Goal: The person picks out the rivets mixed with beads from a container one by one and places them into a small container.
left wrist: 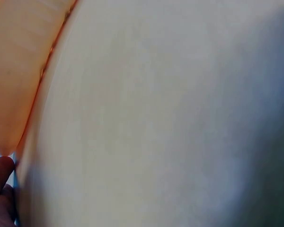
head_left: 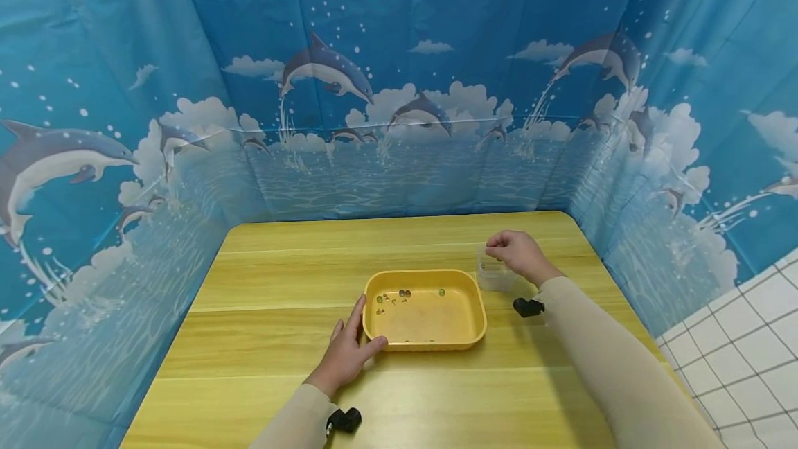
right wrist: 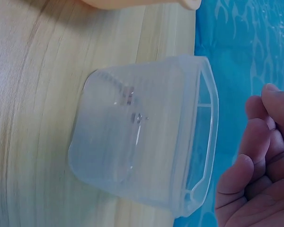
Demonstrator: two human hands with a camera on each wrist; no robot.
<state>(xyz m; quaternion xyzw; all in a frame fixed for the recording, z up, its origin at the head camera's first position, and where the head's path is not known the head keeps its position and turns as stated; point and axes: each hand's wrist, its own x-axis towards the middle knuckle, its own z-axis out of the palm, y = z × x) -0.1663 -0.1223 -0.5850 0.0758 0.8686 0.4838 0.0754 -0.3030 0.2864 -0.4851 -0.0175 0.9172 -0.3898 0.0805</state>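
Note:
A shallow yellow tray (head_left: pixel 436 317) lies on the table with several small beads or marbles in it, mostly at its left; a green one (head_left: pixel 442 292) lies apart. My left hand (head_left: pixel 345 354) rests at the tray's near left corner, fingers straight along its side and thumb at the near rim. Right of the tray stands a clear plastic box (right wrist: pixel 102 151) with a few tiny things (right wrist: pixel 128 96) inside. Over its open top is my right hand (head_left: pixel 520 253), fingers bent, thumb tip against the index finger. I cannot tell whether something tiny is between them.
The wood-grain table (head_left: pixel 268 324) ends at a blue dolphin-print curtain (head_left: pixel 399 179) behind and along both sides. White tiles (head_left: pixel 748 345) show at the lower right. A black wrist camera (head_left: pixel 528 307) sits by the right sleeve.

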